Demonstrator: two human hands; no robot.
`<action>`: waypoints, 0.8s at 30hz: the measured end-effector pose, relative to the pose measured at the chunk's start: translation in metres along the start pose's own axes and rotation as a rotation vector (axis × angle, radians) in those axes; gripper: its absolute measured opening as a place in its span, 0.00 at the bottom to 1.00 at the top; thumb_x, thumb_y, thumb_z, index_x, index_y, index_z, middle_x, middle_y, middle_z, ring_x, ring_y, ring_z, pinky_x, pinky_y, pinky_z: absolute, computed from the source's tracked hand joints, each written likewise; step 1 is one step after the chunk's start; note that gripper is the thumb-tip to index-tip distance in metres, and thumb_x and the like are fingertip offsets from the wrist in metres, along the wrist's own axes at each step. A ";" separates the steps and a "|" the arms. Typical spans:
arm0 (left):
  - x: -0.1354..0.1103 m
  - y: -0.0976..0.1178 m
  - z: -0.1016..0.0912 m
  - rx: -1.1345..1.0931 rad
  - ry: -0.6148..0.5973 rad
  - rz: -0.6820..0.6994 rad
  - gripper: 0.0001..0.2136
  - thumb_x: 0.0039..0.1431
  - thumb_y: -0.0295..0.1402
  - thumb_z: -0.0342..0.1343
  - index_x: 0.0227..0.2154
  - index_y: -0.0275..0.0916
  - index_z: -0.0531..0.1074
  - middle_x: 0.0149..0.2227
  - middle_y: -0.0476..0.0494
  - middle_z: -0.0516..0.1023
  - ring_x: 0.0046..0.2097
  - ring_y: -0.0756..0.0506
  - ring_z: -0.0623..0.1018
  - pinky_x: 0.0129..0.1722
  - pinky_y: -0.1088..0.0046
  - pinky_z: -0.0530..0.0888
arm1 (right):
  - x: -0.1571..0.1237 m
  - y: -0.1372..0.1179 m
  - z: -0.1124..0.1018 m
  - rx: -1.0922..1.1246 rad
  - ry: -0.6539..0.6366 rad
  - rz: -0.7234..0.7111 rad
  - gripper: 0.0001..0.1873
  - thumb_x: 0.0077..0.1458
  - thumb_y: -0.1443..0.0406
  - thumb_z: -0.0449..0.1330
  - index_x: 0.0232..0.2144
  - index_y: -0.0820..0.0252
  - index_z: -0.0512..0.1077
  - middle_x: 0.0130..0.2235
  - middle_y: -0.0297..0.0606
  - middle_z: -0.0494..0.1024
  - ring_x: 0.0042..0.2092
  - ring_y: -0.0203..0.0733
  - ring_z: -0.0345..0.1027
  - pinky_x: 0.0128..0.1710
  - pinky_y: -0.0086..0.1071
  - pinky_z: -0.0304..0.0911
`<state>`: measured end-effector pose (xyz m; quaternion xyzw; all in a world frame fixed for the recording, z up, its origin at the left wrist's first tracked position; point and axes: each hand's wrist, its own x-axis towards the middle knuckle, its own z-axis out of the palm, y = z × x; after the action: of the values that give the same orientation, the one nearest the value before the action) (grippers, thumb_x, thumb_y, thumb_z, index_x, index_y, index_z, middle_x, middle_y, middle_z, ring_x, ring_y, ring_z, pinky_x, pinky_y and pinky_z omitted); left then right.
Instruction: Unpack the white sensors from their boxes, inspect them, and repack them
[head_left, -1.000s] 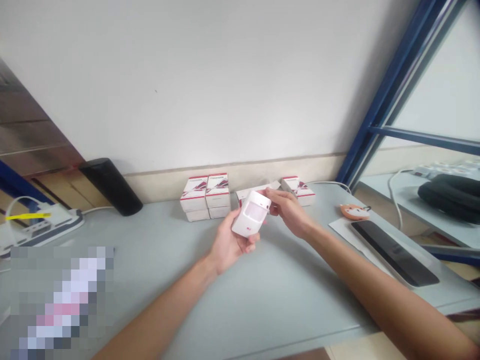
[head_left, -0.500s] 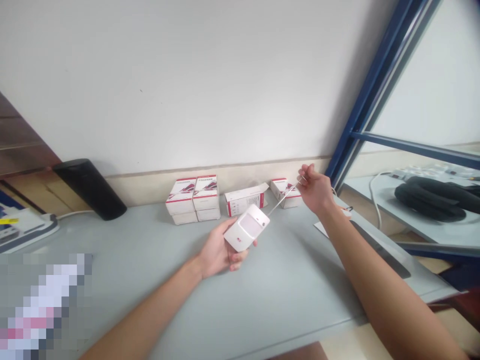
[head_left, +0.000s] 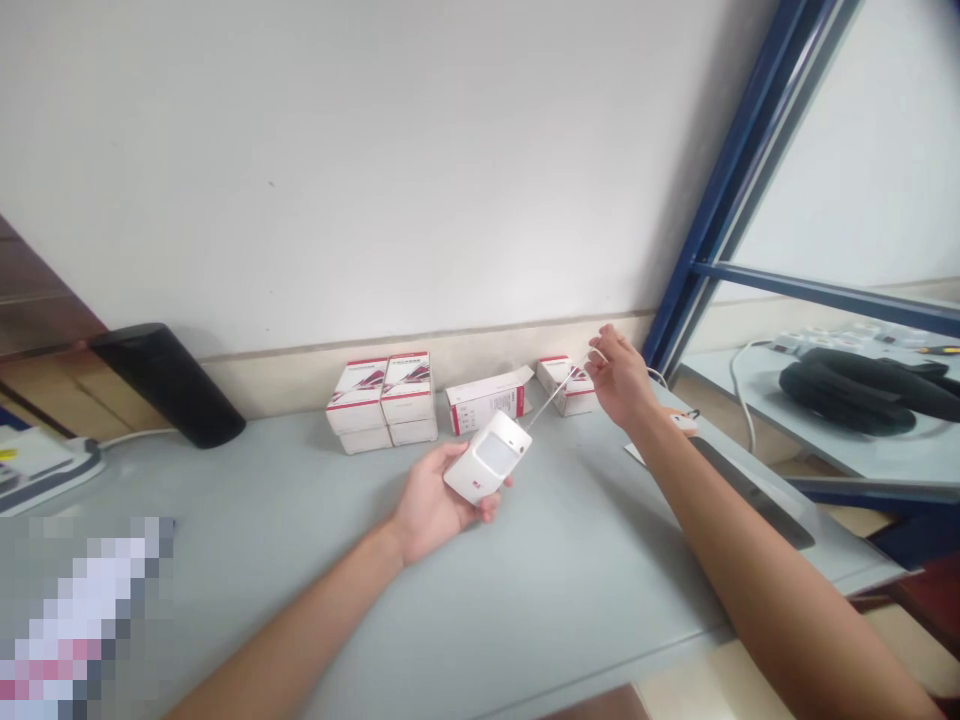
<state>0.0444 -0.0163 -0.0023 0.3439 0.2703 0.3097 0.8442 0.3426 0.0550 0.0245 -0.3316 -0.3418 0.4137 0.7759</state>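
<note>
In the head view, my left hand is closed around a white motion detector with a pale window and a small red mark on its front. The detector is tilted over the middle of the table. From its upper end a thin white cord runs taut, up and to the right. My right hand pinches this cord, which loops at the fingers. Behind the detector lies a white and red carton with its end flap open. Another white and red box stands just left of my right hand, partly behind the cord.
Several stacked white and red boxes stand near the wall. A black cylindrical object leans at the left. On the right are a dark flat panel, a blue metal frame and, beyond it, a black bundle.
Little differs. The view has shifted slightly. The detector is still in my left hand, and the cord now shows a clearer loop at my right fingers.
</note>
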 end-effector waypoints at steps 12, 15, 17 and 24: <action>0.000 -0.001 -0.001 -0.101 0.095 0.089 0.17 0.63 0.40 0.52 0.43 0.30 0.76 0.34 0.31 0.79 0.26 0.46 0.69 0.29 0.69 0.66 | -0.058 0.033 0.043 -0.390 -0.232 -0.162 0.21 0.55 0.47 0.69 0.29 0.55 0.69 0.26 0.30 0.72 0.24 0.33 0.57 0.25 0.31 0.54; 0.000 -0.002 -0.004 -0.125 0.094 0.122 0.17 0.63 0.41 0.52 0.43 0.30 0.76 0.35 0.30 0.79 0.26 0.46 0.70 0.29 0.68 0.67 | -0.072 0.037 0.051 -0.421 -0.222 -0.182 0.20 0.56 0.47 0.68 0.30 0.55 0.71 0.26 0.30 0.72 0.25 0.35 0.59 0.26 0.31 0.56; -0.001 -0.002 -0.004 -0.151 0.104 0.144 0.18 0.62 0.41 0.53 0.43 0.30 0.77 0.35 0.29 0.79 0.26 0.45 0.70 0.29 0.68 0.67 | -0.083 0.040 0.055 -0.469 -0.295 -0.157 0.20 0.58 0.47 0.67 0.29 0.56 0.72 0.26 0.31 0.72 0.27 0.37 0.62 0.28 0.32 0.58; -0.005 0.008 0.003 -0.280 0.146 0.227 0.18 0.61 0.40 0.53 0.41 0.28 0.77 0.34 0.32 0.77 0.26 0.47 0.68 0.27 0.70 0.67 | -0.060 0.034 0.058 -0.964 -0.535 -0.336 0.19 0.67 0.52 0.56 0.52 0.50 0.79 0.45 0.40 0.80 0.44 0.47 0.73 0.45 0.40 0.68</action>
<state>0.0400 -0.0164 0.0065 0.2277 0.2447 0.4616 0.8217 0.2562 0.0311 0.0132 -0.4729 -0.7241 0.1516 0.4786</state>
